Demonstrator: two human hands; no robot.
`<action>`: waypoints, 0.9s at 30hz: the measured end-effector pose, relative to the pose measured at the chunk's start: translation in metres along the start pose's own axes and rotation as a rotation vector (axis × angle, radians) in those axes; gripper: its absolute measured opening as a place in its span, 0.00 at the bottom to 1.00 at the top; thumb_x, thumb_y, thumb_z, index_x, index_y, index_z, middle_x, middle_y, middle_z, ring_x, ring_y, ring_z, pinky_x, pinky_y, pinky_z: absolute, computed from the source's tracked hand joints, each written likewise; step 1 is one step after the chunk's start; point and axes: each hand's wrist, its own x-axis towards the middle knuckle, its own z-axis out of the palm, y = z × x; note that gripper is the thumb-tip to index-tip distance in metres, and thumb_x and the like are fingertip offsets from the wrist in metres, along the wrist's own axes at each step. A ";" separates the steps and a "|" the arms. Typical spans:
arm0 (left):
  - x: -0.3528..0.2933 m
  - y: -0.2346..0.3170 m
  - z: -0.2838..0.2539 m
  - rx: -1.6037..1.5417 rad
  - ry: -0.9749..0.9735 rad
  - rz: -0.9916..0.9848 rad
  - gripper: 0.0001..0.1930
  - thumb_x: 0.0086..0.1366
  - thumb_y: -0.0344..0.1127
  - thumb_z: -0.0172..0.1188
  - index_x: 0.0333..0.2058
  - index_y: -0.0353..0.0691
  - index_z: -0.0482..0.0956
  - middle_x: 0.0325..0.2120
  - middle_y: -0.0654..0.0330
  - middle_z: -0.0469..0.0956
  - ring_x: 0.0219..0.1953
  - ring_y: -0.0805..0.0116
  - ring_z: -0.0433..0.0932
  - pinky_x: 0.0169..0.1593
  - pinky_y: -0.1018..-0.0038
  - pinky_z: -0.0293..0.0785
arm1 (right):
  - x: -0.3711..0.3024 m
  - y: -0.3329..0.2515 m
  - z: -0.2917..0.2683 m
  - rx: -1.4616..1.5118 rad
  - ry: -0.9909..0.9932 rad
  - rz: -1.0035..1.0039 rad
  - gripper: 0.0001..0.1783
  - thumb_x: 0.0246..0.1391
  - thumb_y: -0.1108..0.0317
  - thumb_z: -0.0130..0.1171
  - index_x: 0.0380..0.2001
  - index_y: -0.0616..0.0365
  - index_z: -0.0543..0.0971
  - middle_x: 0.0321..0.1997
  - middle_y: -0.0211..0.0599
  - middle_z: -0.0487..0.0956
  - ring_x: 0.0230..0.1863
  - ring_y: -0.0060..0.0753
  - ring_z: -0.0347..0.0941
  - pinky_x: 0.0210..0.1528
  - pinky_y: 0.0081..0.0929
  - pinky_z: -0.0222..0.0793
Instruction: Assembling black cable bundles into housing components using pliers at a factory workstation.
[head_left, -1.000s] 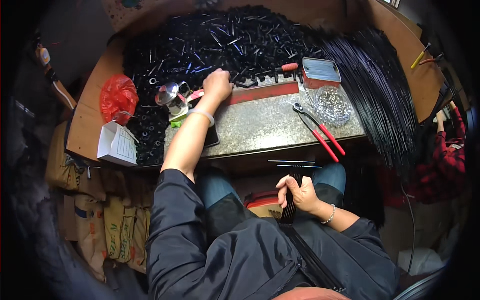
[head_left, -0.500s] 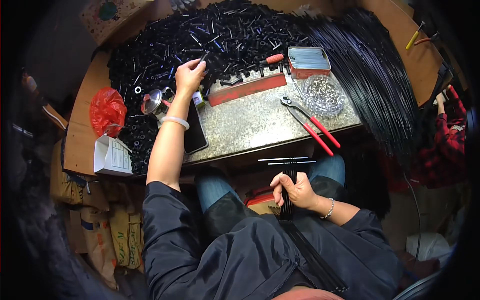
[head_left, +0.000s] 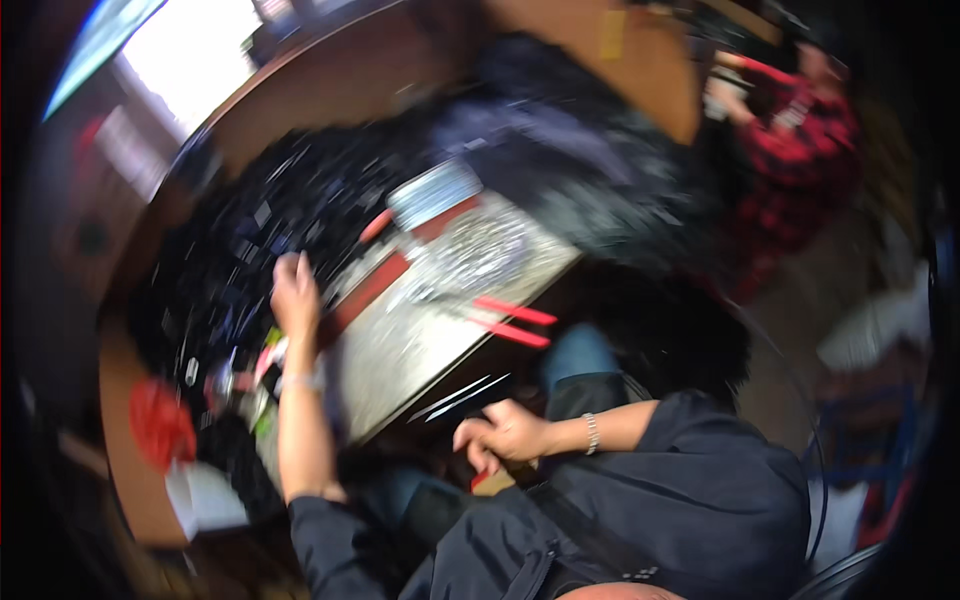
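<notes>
I see a red bag point(head_left: 162, 425), then the left hand point(head_left: 297, 298) over small black parts point(head_left: 240, 230) (too blurred to tell its grip). Farther right, thin pale rods point(head_left: 462, 397) lie just beyond the right hand point(head_left: 508, 432), which curls round black strips point(head_left: 583, 528) trailing over the dark jacket point(head_left: 690, 490).

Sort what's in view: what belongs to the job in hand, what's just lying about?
Likely in the job:
black parts heap, at the left hand
thin rods, just beyond the right hand
dark strips across the jacket, blurred
pliers, probably, though untouched

Seemingly just lying about:
red bag
white box
</notes>
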 end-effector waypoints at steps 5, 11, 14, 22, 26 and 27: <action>-0.008 -0.005 0.021 0.296 -0.178 0.072 0.14 0.51 0.42 0.65 0.30 0.37 0.77 0.25 0.49 0.78 0.30 0.48 0.77 0.35 0.61 0.71 | -0.007 0.001 -0.002 -0.032 -0.025 -0.105 0.22 0.64 0.54 0.42 0.32 0.64 0.73 0.16 0.32 0.76 0.14 0.18 0.71 0.20 0.14 0.67; -0.013 0.004 0.024 0.304 -0.059 0.118 0.14 0.55 0.41 0.62 0.26 0.34 0.76 0.24 0.49 0.78 0.29 0.47 0.77 0.34 0.60 0.70 | -0.015 0.003 -0.004 -0.034 -0.007 -0.157 0.24 0.63 0.50 0.42 0.30 0.63 0.71 0.14 0.35 0.75 0.11 0.21 0.70 0.17 0.16 0.65; -0.013 0.005 0.012 0.135 0.085 0.228 0.14 0.62 0.40 0.56 0.28 0.33 0.69 0.22 0.51 0.76 0.23 0.52 0.75 0.29 0.62 0.68 | -0.012 0.003 -0.002 -0.030 -0.029 -0.154 0.25 0.62 0.49 0.42 0.30 0.63 0.71 0.14 0.35 0.76 0.12 0.21 0.71 0.17 0.16 0.65; -0.095 0.088 -0.062 -0.808 -0.292 -0.227 0.10 0.66 0.38 0.52 0.38 0.38 0.71 0.30 0.63 0.74 0.24 0.82 0.69 0.25 0.87 0.62 | -0.015 0.000 0.003 -0.036 -0.091 -0.131 0.24 0.62 0.50 0.43 0.31 0.63 0.71 0.14 0.34 0.75 0.12 0.20 0.70 0.16 0.16 0.64; -0.151 0.101 -0.091 -1.043 -0.391 -0.419 0.11 0.66 0.37 0.51 0.41 0.35 0.71 0.31 0.63 0.70 0.27 0.80 0.66 0.27 0.85 0.61 | -0.018 -0.001 0.006 -0.043 -0.118 -0.138 0.23 0.62 0.50 0.43 0.30 0.62 0.71 0.14 0.33 0.75 0.11 0.19 0.70 0.16 0.16 0.64; -0.166 0.100 -0.095 -1.069 -0.385 -0.451 0.12 0.67 0.37 0.51 0.41 0.35 0.71 0.31 0.62 0.70 0.28 0.78 0.66 0.28 0.84 0.62 | -0.020 -0.001 0.006 -0.049 -0.125 -0.149 0.23 0.62 0.50 0.43 0.30 0.62 0.71 0.14 0.33 0.75 0.11 0.19 0.70 0.16 0.16 0.64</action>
